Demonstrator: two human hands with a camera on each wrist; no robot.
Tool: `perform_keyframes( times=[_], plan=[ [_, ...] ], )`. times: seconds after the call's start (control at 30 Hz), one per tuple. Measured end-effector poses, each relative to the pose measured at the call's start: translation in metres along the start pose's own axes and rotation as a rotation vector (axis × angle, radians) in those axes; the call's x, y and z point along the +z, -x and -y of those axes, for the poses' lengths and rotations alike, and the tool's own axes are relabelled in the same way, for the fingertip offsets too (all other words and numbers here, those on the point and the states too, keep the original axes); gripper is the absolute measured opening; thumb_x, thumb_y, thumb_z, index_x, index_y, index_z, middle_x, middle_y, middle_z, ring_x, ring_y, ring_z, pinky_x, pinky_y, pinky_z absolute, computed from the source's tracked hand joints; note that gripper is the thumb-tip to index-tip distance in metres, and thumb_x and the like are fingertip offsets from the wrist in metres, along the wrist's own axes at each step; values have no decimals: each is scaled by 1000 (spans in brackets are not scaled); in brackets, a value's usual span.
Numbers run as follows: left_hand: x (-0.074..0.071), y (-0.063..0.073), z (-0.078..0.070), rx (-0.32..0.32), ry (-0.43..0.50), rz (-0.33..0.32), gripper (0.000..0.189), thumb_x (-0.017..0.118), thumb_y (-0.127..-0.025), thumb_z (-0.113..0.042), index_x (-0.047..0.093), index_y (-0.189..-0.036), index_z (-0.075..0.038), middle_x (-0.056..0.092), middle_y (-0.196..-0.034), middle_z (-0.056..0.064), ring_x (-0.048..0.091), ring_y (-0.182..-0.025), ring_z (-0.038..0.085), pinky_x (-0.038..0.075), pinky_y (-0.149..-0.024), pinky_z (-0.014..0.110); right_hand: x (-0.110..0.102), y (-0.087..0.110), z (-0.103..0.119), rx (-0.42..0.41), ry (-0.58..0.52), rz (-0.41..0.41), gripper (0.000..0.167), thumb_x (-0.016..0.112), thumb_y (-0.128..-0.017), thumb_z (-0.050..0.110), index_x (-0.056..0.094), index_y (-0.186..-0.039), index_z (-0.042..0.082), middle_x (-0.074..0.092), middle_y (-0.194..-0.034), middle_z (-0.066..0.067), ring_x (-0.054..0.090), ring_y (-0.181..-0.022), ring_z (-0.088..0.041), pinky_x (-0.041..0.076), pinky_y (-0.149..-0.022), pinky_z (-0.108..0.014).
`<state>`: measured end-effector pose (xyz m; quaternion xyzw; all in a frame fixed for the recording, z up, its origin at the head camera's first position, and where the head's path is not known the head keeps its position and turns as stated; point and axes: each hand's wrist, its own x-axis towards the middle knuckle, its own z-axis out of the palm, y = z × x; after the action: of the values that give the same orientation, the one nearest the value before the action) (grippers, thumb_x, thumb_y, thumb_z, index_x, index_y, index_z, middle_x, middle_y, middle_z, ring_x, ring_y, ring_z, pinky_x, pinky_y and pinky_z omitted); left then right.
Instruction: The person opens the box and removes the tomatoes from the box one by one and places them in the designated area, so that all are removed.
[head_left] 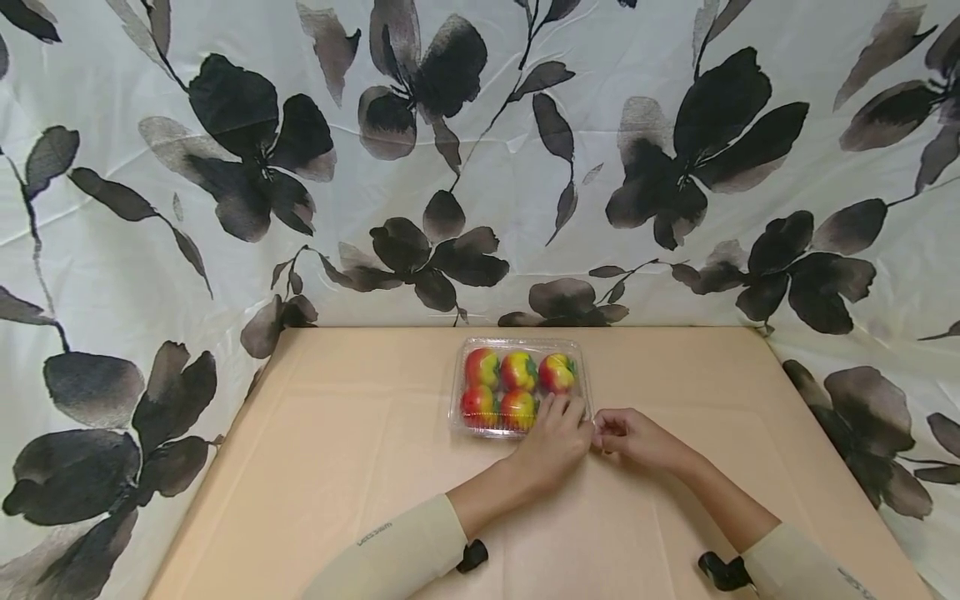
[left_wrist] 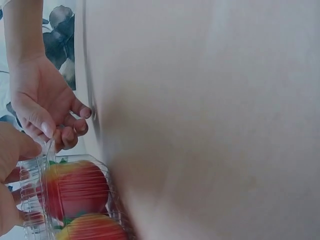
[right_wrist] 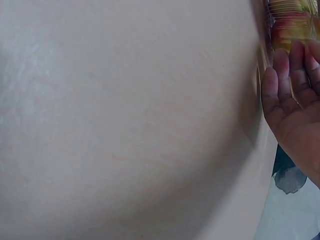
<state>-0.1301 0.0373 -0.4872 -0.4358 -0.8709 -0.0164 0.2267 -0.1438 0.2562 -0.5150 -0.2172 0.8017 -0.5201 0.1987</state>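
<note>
A clear plastic box (head_left: 455, 392) with a lid stands on the table, and several red-and-yellow fruits (head_left: 481, 367) with green bits show through it in two rows. My left hand (head_left: 553, 442) lies over its front right part and hides what is beneath; in the left wrist view its fingers (left_wrist: 27, 217) rest on the lid, with the thumb at the corner. At that same corner my right hand (head_left: 633, 435) pinches the thin clear edge between thumb and forefinger. Its other fingers (right_wrist: 270, 90) are loosely bent in the right wrist view.
The box stands toward the back of a pale tan table (head_left: 360, 492). Behind and around the table hangs a white cloth (head_left: 540, 250) with dark flower prints. Both forearms wear beige sleeves (head_left: 397, 546), with a black device (head_left: 472, 556) under the left wrist.
</note>
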Motion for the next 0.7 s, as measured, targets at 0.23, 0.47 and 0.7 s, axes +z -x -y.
perform_keyframes(
  times=[0.23, 0.47, 0.7],
  plan=[
    [-8, -3, 1, 2, 45, -9, 11, 69, -95, -7, 77, -101, -11, 59, -113, 7, 59, -113, 26, 58, -105, 47, -2, 3, -1, 29, -24, 25, 9, 59, -99, 1, 58, -92, -3, 62, -86, -17, 58, -78, -14, 54, -66, -24],
    [-14, -7, 4, 11, 37, -65, 10, 68, -96, -8, 77, -99, -13, 58, -107, 4, 61, -109, 23, 60, -100, 39, -3, 6, 2, 15, -56, 50, 11, 57, -101, 1, 57, -95, -9, 60, -88, -17, 56, -80, -12, 51, -65, -25],
    [-26, -10, 10, -15, 19, -74, 15, 64, -100, -17, 78, -105, -15, 66, -116, 2, 62, -114, 21, 57, -102, 36, -2, 8, 3, 14, -85, 59, 13, 57, -102, 2, 57, -97, -9, 59, -88, -16, 55, -79, -12, 49, -64, -24]
  ],
)
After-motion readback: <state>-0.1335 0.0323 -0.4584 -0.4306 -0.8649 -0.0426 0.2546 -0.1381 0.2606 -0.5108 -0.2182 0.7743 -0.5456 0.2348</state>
